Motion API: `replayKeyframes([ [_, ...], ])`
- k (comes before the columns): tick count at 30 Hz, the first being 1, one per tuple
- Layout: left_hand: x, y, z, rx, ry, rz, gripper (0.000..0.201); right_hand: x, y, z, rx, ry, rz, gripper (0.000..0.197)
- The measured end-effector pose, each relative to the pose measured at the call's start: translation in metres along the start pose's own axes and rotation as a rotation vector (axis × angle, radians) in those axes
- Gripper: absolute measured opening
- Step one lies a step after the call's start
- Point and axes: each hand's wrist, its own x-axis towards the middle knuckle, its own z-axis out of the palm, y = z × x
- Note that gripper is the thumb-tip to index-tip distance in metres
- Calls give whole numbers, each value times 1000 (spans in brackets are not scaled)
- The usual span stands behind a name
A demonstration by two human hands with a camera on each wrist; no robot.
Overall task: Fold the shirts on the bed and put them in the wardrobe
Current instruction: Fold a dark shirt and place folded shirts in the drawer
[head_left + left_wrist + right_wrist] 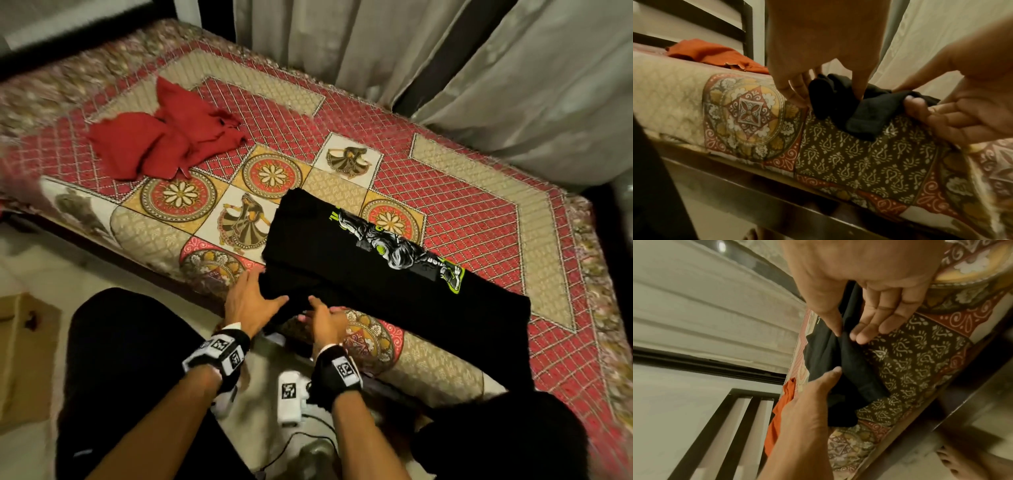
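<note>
The black shirt [359, 270] is soft, light and limp, so I judge it will sag and slip out of its folds unless I take it at a doubled edge or slide flat palms under it; a single layer pinched would let the rest trail. It lies partly folded into a long band on the near half of the bed [479, 192], its printed graphic in grey, white and lime facing up, one corner spilling over the mattress edge. My left hand [251, 298] rests on that near corner, thumb on top and fingers reaching beneath, holding the bunched cloth. My right hand [323, 320] pinches the same corner between thumb and fingertips, the other fingers fairly straight. The red shirt [164, 137] lies crumpled and unfolded, well apart toward the far left of the bed.
</note>
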Motion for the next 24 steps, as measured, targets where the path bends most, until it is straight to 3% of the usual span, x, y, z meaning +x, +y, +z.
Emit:
replayKeyframes([
  [3,7,-8,0,-94,-28,-29,50,-3,-17,1,-44,-123,14,27],
  [7,0,-1,1,-270,-120,-140,41,-9,-16,-10,95,-249,114,46],
  [11,-11,12,-4,-558,-201,-358,36,-18,-2,-35,172,-289,178,64],
  [14,-24,8,-5,-761,-322,-446,29,-40,-13,-56,79,-320,193,54],
  [17,-43,11,-3,-843,-481,-475,40,-40,-22,-74,27,-355,221,25],
  [20,-53,18,-11,-1009,-516,-523,7,-32,-36,-85,11,-383,222,40],
  [22,-52,18,-20,-1141,-491,-568,14,-27,-48,-88,3,-404,208,46],
  [24,-46,23,-28,-1254,-474,-582,39,-21,-64,-92,-9,-456,267,30],
])
